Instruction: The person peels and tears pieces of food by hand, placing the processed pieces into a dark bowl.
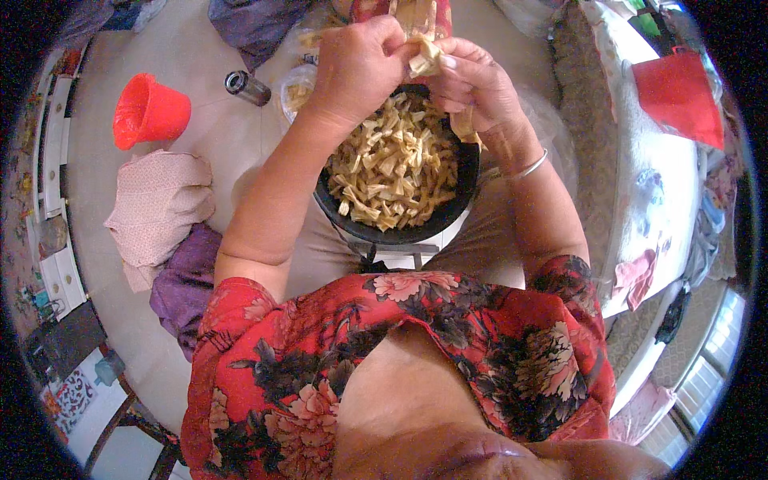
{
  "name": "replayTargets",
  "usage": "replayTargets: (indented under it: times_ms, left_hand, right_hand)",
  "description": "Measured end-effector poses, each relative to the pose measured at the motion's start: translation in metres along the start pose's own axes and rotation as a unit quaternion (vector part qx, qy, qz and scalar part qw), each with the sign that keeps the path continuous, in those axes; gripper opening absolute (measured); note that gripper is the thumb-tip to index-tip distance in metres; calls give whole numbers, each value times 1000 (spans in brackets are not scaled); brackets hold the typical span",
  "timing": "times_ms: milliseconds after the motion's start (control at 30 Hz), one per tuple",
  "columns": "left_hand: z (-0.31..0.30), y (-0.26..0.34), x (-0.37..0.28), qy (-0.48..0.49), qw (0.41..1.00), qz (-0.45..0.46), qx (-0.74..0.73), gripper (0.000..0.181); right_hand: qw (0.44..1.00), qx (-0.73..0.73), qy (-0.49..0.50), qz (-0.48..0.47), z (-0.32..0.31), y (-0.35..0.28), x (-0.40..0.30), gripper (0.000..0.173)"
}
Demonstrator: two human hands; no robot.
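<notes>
My left hand [360,69] and my right hand [480,84] meet at the top of the view, fingertips pinching a pale yellow folded strip [425,57] between them. Another length of strip [465,126] hangs below my right palm, over the rim of a dark round basin [396,234]. Many short pieces of the same pale material [396,162], pinched or knotted at the middle, are heaped in the basin. It sits between my knees. Beyond my fingers, flat strips [414,18] lie on a red patterned cloth [444,18].
Left on the tiled floor are a red plastic bucket [153,111] on its side, a dark bottle [247,88], pink cloth [162,210] and purple cloth [186,282]. A clear container [297,90] stands beside the basin. On the right, a red bag-like item [678,99] rests on a white-covered surface [648,234].
</notes>
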State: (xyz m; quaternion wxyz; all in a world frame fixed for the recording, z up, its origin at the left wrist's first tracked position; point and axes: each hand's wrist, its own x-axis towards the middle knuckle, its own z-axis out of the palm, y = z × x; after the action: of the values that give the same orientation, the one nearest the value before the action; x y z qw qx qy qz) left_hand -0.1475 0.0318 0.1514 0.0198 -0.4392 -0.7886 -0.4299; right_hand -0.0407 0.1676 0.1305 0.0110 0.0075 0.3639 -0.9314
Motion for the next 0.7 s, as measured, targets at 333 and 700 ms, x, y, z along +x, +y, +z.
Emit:
replayTargets:
  times_ms: [333,700]
  left_hand:
    - [-10,-14,2,-235,917,-77,-314,22]
    - [-39,-25,-1,-254,924,-63,-279,24]
  right_hand:
    - [938,-316,136,-51,7,2,5,17]
    - [868,-465,146,-98,-4,-24,-15,12]
